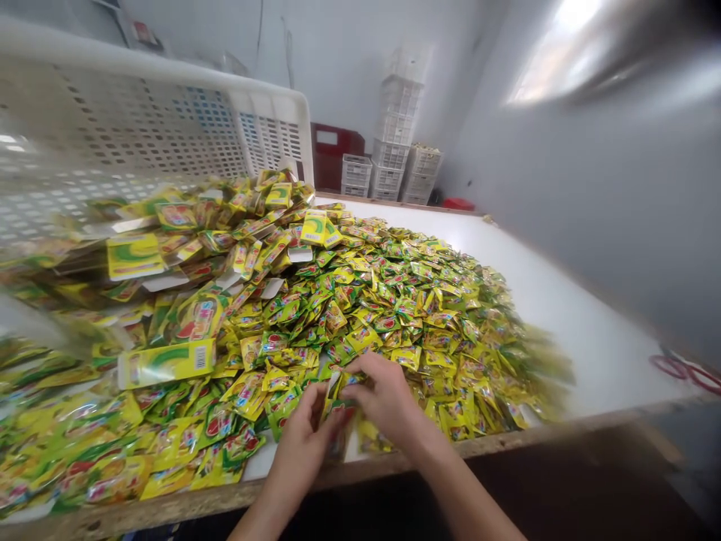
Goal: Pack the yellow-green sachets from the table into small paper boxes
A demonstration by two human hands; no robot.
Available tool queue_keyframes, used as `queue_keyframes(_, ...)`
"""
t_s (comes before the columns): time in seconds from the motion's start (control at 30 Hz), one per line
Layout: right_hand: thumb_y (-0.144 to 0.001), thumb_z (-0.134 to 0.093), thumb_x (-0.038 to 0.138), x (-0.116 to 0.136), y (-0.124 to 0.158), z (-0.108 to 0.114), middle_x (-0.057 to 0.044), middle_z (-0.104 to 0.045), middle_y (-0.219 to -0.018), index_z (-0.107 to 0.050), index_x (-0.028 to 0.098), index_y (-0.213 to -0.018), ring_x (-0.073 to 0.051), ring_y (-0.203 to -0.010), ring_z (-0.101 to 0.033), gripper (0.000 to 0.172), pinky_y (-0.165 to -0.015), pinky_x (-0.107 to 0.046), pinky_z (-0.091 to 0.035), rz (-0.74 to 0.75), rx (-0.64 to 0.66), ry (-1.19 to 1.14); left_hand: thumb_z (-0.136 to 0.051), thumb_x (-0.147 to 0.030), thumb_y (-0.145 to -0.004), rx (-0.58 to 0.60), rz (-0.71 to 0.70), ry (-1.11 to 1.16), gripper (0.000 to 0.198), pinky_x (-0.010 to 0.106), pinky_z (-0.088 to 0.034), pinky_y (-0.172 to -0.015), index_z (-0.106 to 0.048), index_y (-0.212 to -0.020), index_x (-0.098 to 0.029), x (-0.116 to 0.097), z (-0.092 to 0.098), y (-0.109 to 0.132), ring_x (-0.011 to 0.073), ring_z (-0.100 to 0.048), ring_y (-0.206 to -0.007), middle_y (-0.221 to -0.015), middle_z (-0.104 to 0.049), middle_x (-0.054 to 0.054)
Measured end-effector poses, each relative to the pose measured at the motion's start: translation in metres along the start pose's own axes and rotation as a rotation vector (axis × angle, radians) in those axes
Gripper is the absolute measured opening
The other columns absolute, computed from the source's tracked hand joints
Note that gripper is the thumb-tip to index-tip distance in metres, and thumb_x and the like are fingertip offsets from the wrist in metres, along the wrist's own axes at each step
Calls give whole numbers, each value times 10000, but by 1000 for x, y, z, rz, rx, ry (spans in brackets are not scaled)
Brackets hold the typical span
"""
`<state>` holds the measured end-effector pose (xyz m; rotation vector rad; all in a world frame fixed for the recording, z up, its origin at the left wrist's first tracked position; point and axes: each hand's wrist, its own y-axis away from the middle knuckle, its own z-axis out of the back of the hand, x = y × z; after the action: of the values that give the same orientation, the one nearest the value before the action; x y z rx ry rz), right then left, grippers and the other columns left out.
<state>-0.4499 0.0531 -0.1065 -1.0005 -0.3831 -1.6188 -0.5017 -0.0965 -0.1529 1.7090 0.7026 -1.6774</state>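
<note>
A small bundle of sachets (338, 402) is grasped between the left hand (304, 443) and right hand (386, 398) at the near table edge (507, 439), seemingly held upright, just before the big pile (360, 300).

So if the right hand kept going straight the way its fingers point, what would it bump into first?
The right hand points left toward the left hand, so it would probably meet the small packet pinched between them, then the left fingers. Depth is hard to judge.
</note>
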Motion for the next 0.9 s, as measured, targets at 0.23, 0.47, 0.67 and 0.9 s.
queue_keyframes(0.23,-831,-709,245,19,0,6,-45,-589,-1119,-731,285,-985,-223,-1079,-500,161,-943,-379,-430,267,196,212,-724,-299,-781,28,72,223,310,265,-484,-918,-616,-1063,-226,4,17,6,200,-601,-1087,-1072,-673,30)
queue_keyframes(0.47,-843,-689,219,11,-2,0,-40,-621,-937,-690,218,-773,-226,-983,-506,70,-873,-381,-426,217,19,246,-744,-301,-757,-8,122,263,312,260,-510,-870,-637,-1040,-225,1,13,10,199,-631,-1030,-1046,-698,22)
queue_keyframes(0.67,-798,-746,245,9,11,-12,-30,-621,-1073,-725,258,-722,-257,-1110,-464,80,-918,-426,-385,142,-46,229,-742,-300,-755,10,146,318,413,314,-492,-940,-615,-1140,-222,-6,14,11,247,-589,-1157,-1204,-668,55)
queue_keyframes(0.9,-742,-780,394,19,11,-1,-38,-604,-1210,-737,288,-819,-312,-1250,-385,138,-980,-492,-343,257,206,284,-740,-310,-762,30,93,191,385,309,-479,-945,-643,-1127,-240,7,17,11,231,-620,-1075,-1126,-707,23)
